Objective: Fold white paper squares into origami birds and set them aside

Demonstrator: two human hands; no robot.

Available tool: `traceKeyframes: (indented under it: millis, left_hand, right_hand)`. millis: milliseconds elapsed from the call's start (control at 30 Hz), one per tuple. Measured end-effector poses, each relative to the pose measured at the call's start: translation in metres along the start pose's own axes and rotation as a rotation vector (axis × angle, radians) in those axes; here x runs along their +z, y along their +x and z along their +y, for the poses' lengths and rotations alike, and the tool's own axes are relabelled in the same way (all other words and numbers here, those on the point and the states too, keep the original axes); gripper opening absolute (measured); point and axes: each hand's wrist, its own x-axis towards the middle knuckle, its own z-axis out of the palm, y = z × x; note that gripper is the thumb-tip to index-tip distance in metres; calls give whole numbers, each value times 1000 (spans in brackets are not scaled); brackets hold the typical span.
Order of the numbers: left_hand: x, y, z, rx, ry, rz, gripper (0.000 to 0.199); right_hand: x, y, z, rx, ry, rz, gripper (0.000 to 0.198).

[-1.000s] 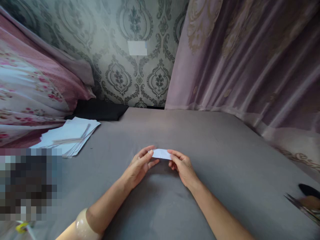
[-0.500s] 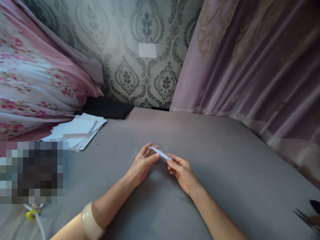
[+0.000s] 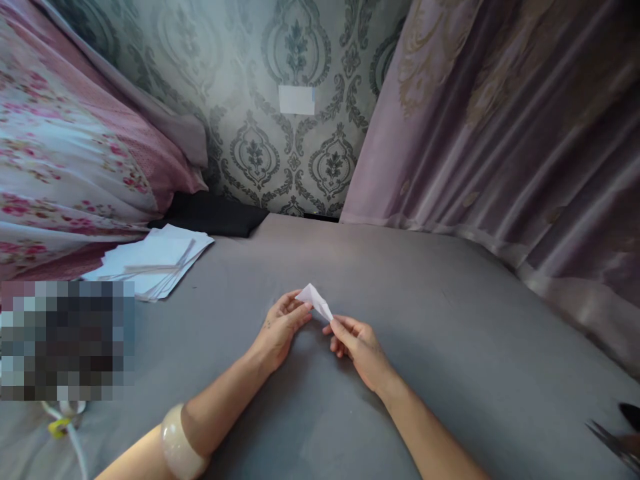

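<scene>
Near centre, I note paper (image 3: 315,298) turned from edge-on to peaked, broad face seemingly accessible; left hand (image 3: 281,328) and right hand (image 3: 363,341) pinch it.

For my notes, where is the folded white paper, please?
In the head view, the folded white paper is below centre, held between the left hand and right hand.

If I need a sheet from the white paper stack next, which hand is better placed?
Left, probably. The left hand is nearer the white paper stack. The right hand, farther away, pinches one end of the folded white paper and might hold it alone.
</scene>
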Motion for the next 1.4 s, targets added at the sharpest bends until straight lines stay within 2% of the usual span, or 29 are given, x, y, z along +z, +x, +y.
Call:
traceKeyframes:
  millis: [133, 267, 333, 433, 600, 1100, 1200, 1300, 1400]
  left_hand:
    - [-1, 1, 0, 10, 40, 20, 34]
    - [2, -4, 4, 24, 71, -30, 34]
    - [3, -6, 5, 14, 106, -77, 34]
    - [4, -8, 3, -5, 146, -142, 36]
    - [4, -8, 0, -11, 165, -175, 33]
    - [9, -7, -6, -47, 35, -212, 27]
    - [10, -9, -5, -49, 38, -228, 27]
    - [12, -13, -4, -27, 72, -268, 29]
    - [16, -19, -4, -13, 120, -270, 48]
  right_hand:
    - [0, -1, -4, 14, -39, -39, 42]
    - [-3, -1, -8, 5, -91, 45, 46]
    - [-4, 0, -8, -7, -59, 78, 46]
    - [-4, 1, -8, 12, 30, 56, 44]
    - [0, -1, -9, 47, 55, 38, 40]
    - [2, -1, -9, 23, 66, -12, 33]
    - [3, 0, -6, -26, -2, 23, 28]
    - [4, 1, -3, -148, -134, 74, 22]
    - [5, 2, 0, -218, -241, 108, 17]
